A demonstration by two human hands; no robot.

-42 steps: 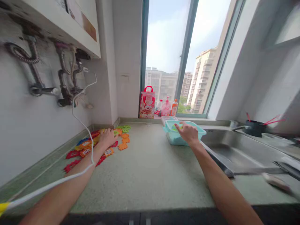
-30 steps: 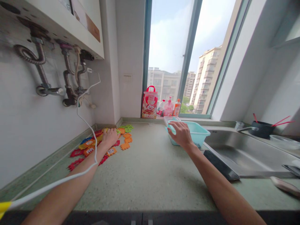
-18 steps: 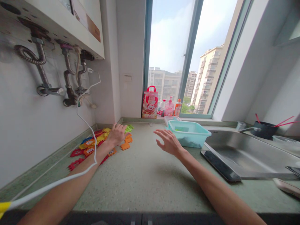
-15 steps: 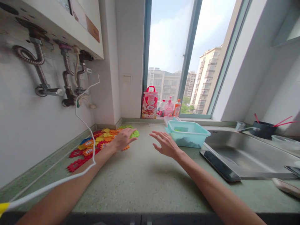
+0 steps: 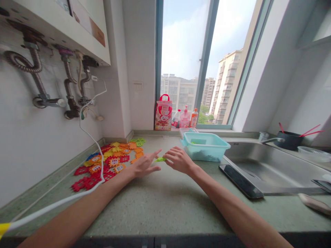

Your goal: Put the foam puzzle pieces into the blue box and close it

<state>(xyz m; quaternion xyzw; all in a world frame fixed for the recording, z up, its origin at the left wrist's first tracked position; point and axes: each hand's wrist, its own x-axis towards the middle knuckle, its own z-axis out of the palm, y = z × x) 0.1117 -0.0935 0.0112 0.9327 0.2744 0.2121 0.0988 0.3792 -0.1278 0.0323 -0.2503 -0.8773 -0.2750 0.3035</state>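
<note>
My left hand and my right hand meet over the green counter, just left of a teal plastic tub. A small green foam puzzle piece sits between them. My right hand's fingertips pinch its right edge. The fingers of my left hand are stretched out and apart beside the piece, no longer closed on it. A spread of red, orange, yellow and green foam puzzle pieces lies on the counter to the left, by the wall.
A dark phone lies at the edge of the steel sink. A white cable hangs from the wall pipes across my left arm. A red bag and bottles stand on the window sill.
My right hand left the tub and came left. My left hand lifted a green piece off the pile and carried it right, where the right hand's fingers now close on it.
</note>
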